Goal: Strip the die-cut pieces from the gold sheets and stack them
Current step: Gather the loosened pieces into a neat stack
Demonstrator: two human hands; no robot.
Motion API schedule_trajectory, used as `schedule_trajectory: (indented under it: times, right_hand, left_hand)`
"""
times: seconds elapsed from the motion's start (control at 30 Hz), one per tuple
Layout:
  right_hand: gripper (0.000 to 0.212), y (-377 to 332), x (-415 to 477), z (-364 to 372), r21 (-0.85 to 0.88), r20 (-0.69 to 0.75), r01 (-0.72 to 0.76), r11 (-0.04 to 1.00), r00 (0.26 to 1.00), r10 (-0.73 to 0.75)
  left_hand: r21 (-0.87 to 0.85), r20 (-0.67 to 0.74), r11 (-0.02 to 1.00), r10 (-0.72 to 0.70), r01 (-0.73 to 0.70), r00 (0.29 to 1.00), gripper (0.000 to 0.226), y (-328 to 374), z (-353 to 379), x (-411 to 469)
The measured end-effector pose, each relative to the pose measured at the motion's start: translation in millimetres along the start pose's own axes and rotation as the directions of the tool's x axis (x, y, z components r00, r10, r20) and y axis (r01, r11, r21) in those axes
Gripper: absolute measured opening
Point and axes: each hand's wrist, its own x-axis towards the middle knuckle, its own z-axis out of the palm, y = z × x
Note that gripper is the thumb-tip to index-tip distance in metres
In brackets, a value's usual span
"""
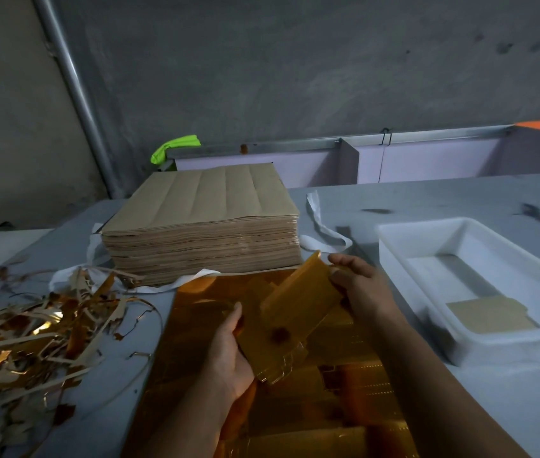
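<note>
One head-worn view; looks forward and down over the table (427, 206); close above it, facing the wall (295, 61).

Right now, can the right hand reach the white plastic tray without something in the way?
Probably yes. The right hand is beside the white plastic tray, with only bare grey table between, though it holds gold die-cut pieces.

Two bare hands, left (229, 352) and right (361, 285). One tall stack of brown card sheets (200, 223) far on the grey table (460, 200), one white plastic tray (480, 285) on the right with one tan die-cut piece (490, 314) inside, and one tangled heap of gold scrap strips (30, 325) on the left.
</note>
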Motion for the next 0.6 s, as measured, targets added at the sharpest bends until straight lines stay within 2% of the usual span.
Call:
schedule_trajectory:
  times: [0.1,0.2,0.27,0.43,0.6]
  right_hand:
    - [0.016,-1,2,6,-0.146,0.071,-0.007,0.989,0.997,0.018]
    - [0.005,-1,4,17,-0.286,0.161,0.065,0.956,0.987,-0.019]
    - [0.006,0,6,27,-0.333,0.207,0.105,0.937,0.978,-0.036]
    - [0.016,7,16,52,-0.510,0.182,0.174,0.842,0.979,-0.091]
    - [0.019,14,16,74,-0.635,0.195,0.280,0.720,0.960,-0.201]
  left_hand:
    - [-0.023,0.104,1.000,0.005,-0.003,0.995,0.063,1,-2,0]
    - [-0.034,0.122,0.999,0.023,-0.019,0.992,0.069,2,-4,0]
    - [-0.039,0.133,0.999,0.018,-0.013,0.991,0.071,2,-3,-2]
    - [-0.014,0.146,0.999,0.038,-0.036,0.989,0.068,1,0,-3]
    - [0.077,0.106,0.994,0.073,-0.081,0.992,0.050,-1,2,-3]
